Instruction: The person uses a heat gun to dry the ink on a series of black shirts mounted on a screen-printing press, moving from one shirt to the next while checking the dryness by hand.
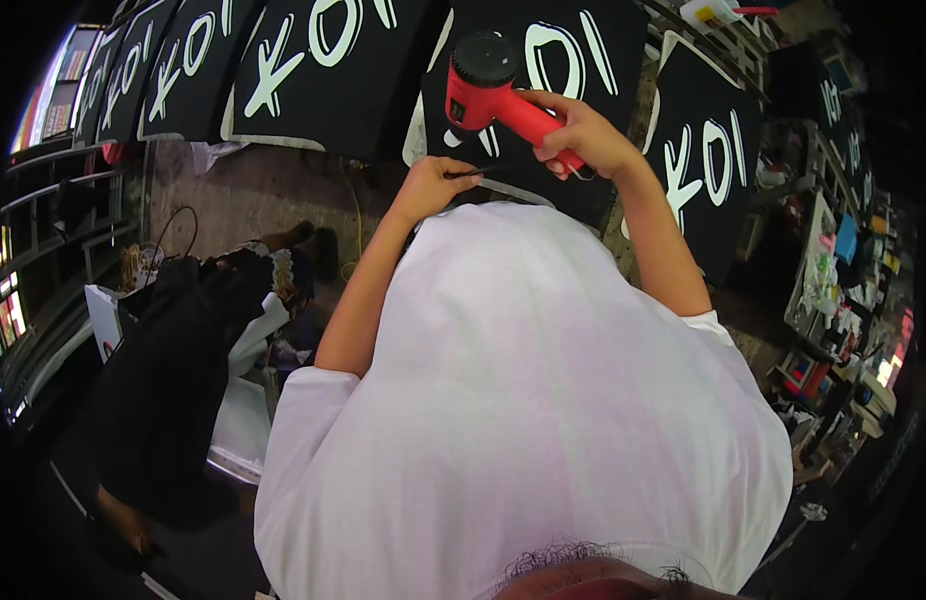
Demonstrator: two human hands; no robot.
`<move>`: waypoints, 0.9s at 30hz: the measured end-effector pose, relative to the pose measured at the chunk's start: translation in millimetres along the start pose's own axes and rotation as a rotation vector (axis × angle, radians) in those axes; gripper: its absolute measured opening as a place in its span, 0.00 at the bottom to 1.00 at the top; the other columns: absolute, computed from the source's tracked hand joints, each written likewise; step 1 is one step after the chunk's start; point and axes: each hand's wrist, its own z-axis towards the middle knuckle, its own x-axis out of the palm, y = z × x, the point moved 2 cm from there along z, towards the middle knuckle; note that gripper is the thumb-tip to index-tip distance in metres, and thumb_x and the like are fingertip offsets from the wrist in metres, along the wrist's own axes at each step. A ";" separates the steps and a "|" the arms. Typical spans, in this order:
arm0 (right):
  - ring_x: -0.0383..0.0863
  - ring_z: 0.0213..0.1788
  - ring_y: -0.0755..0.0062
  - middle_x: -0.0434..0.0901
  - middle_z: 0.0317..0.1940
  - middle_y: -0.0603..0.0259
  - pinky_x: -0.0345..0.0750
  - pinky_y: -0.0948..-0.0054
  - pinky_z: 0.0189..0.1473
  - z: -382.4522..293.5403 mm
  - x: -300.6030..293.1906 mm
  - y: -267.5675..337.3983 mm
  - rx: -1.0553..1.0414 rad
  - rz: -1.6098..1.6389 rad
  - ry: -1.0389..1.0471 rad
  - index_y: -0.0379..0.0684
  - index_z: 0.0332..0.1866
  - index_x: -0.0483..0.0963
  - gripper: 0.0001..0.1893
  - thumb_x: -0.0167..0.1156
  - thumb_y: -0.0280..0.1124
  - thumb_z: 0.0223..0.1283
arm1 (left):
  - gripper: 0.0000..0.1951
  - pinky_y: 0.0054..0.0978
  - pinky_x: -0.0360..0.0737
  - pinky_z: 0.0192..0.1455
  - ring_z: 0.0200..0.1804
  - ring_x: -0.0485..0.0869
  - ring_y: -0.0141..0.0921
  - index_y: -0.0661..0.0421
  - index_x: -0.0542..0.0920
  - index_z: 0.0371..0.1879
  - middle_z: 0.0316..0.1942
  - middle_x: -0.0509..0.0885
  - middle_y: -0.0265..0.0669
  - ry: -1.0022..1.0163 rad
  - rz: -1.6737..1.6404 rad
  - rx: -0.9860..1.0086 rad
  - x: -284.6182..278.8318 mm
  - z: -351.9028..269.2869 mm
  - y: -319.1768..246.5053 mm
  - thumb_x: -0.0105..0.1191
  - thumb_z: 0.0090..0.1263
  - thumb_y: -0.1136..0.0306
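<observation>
My right hand (587, 139) grips the handle of a red hot-air gun (500, 105) with a black round end cap. It is held above a black fabric panel (620, 45) printed with large white lettering. The gun hides part of the print. At the panel's near edge, my left hand (431, 187) pinches a thin, dark, blurred piece between thumb and fingers; I cannot tell whether it is the fabric's edge. A pale board edge (517, 192) shows beneath the cloth just right of those fingers.
More printed black panels (343, 97) line up to the left, and another panel (703, 157) lies at right. A person in dark clothes (163, 390) bends at left beside a white container (103, 319). Cluttered shelves (830, 300) stand at far right; a white bottle (709, 13) is at the top.
</observation>
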 end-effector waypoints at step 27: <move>0.76 0.18 0.75 0.77 0.29 0.59 0.75 0.73 0.22 -29.1 -33.0 0.3 0.046 0.007 -0.045 0.37 0.79 0.61 0.46 0.60 0.18 0.44 | 0.16 0.27 0.80 0.43 0.37 0.85 0.28 0.57 0.91 0.48 0.34 0.90 0.40 0.280 0.075 -0.200 -0.4 0.9 -33.1 0.70 0.67 0.62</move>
